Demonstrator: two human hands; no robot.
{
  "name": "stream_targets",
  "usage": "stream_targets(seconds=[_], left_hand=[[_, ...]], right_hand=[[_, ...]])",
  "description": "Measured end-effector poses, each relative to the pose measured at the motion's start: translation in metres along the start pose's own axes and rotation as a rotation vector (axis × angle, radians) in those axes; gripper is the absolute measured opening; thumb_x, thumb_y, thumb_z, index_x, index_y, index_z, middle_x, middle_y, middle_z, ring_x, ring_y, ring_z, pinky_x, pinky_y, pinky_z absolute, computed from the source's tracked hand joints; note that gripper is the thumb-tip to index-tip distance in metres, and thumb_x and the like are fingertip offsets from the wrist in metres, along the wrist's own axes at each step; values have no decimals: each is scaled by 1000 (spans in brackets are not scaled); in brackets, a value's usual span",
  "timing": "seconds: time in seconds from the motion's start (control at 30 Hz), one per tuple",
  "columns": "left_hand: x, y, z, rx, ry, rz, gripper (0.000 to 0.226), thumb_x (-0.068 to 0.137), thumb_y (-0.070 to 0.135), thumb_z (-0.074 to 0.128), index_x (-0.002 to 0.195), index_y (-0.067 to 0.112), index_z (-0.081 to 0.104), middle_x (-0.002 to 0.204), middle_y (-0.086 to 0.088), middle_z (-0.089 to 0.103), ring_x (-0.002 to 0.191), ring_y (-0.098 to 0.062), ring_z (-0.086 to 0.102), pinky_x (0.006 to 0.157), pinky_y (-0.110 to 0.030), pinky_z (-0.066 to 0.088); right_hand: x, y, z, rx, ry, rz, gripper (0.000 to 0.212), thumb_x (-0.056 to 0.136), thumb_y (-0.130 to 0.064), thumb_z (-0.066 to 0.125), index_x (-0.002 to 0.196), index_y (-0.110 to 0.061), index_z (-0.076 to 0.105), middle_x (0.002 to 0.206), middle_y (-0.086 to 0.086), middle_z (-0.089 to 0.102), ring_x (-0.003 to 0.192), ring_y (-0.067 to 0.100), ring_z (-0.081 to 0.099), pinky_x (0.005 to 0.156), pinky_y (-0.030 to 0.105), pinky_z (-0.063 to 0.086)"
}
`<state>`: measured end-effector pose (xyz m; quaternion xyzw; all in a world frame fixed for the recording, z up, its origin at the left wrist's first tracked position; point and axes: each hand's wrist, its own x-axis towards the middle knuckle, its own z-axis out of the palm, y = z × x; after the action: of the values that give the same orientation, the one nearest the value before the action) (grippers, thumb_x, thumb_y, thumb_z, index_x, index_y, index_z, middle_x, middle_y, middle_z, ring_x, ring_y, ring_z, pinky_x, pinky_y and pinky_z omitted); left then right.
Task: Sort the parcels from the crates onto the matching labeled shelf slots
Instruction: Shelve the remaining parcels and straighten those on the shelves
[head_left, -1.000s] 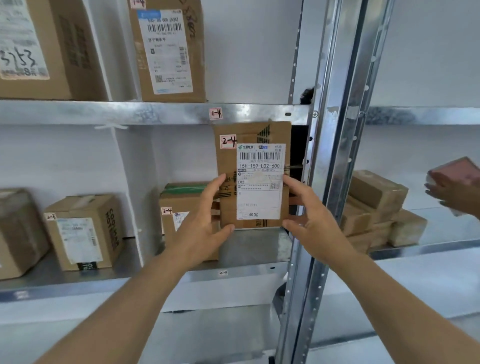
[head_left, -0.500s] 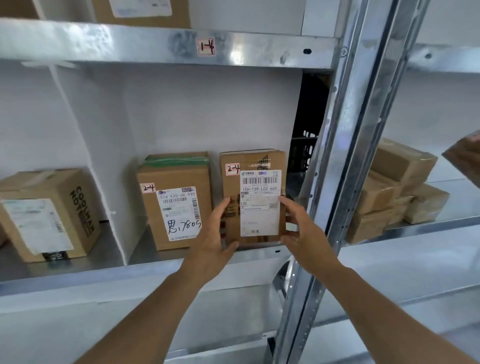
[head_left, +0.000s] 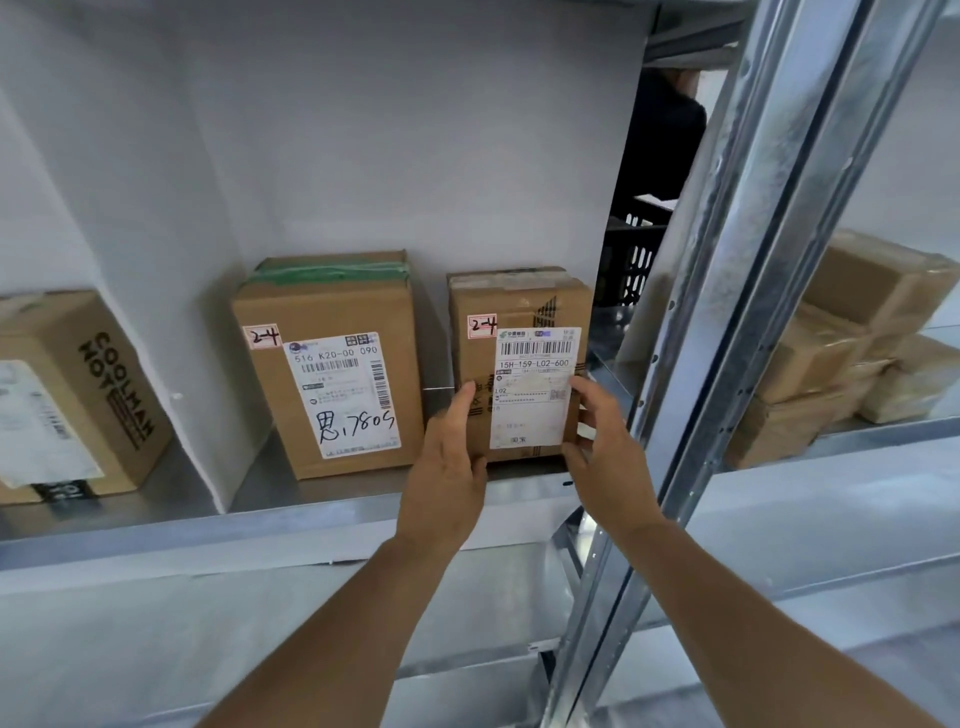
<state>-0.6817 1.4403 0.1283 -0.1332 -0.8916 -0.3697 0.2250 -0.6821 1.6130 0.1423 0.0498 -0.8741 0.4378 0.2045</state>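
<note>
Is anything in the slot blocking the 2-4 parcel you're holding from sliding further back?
Nothing visible does. The parcel stands on the shelf, held by left hand and right hand. The other 2-4 box stands apart on its left.

A metal shelf (head_left: 311, 514) runs across plain white walls (head_left: 415, 130). A white divider (head_left: 171, 338) splits it. A steel upright post (head_left: 727, 312) stands right, a dark crate (head_left: 631, 260) behind it.
</note>
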Motion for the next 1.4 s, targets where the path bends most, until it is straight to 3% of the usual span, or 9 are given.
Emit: stream_targets(seconds=[0.13, 0.3, 0.4, 0.6, 0.7, 0.87, 1.1, 1.23, 1.4], left_hand=[[4, -3, 10, 46, 21, -17, 83, 87, -1, 61, 146, 31, 10, 140, -8, 39, 126, -21, 45, 89, -14, 32], [2, -3, 9, 73, 4, 23, 91, 87, -2, 59, 140, 45, 4, 142, -10, 36, 124, -21, 47, 90, -14, 34], [-2, 2, 4, 62, -36, -25, 82, 89, 1, 56, 145, 36, 8, 148, -7, 27, 125, -20, 46, 88, -16, 38], [-29, 29, -21, 173, -80, -170, 70, 92, 24, 59, 148, 27, 18, 157, 0, 17, 139, -18, 32, 104, -25, 38], [-54, 46, -42, 249, -53, -206, 55, 92, 33, 58, 142, 24, 36, 151, 3, 32, 134, -15, 39, 104, -23, 37], [-84, 42, -81, 380, -13, -233, 41, 74, 22, 79, 112, 12, 67, 117, -8, 66, 104, -28, 64, 85, -38, 52], [-115, 25, -143, 485, 97, -308, 45, 67, 18, 84, 108, 7, 68, 115, -15, 67, 100, -36, 65, 82, -50, 52], [-138, 7, -190, 445, 121, -427, 43, 74, 20, 78, 115, 10, 65, 124, -13, 62, 111, -35, 59, 90, -48, 48], [-187, -32, -279, 506, 183, -501, 45, 72, 19, 79, 114, 8, 65, 125, -18, 60, 109, -39, 60, 86, -50, 48]], right_hand=[[4, 3, 9, -64, 51, -4, 65, 89, 4, 55, 140, -29, 31, 141, -1, 44, 124, 20, 50, 96, 36, 49], [-1, 6, 9, -139, 40, -45, 57, 91, 3, 51, 139, -25, 34, 142, 3, 44, 122, 23, 51, 96, 36, 49], [-9, 4, 3, -167, 10, -27, 54, 92, 0, 49, 138, -25, 34, 142, 3, 40, 119, 22, 53, 92, 29, 48], [-32, -23, -14, -386, 82, -195, 34, 78, -1, 67, 109, -10, 60, 119, 9, 58, 91, 27, 63, 56, 28, 52], [-52, -43, -14, -433, 43, -297, 30, 67, -3, 77, 93, -10, 64, 99, 8, 64, 80, 25, 66, 51, 22, 48], [-71, -77, -1, -381, -61, -359, 28, 61, -4, 81, 85, -10, 68, 84, 4, 64, 68, 20, 62, 53, 17, 37], [-90, -136, 28, -358, -197, -453, 25, 64, -11, 80, 86, -13, 68, 85, 4, 63, 68, 18, 62, 50, 24, 48], [-104, -182, 60, -413, -289, -489, 30, 60, -15, 84, 86, -15, 70, 86, 2, 66, 70, 18, 64, 52, 26, 53], [-139, -265, 124, -470, -404, -576, 33, 55, -18, 86, 84, -13, 71, 86, 4, 65, 68, 21, 65, 50, 27, 52]])
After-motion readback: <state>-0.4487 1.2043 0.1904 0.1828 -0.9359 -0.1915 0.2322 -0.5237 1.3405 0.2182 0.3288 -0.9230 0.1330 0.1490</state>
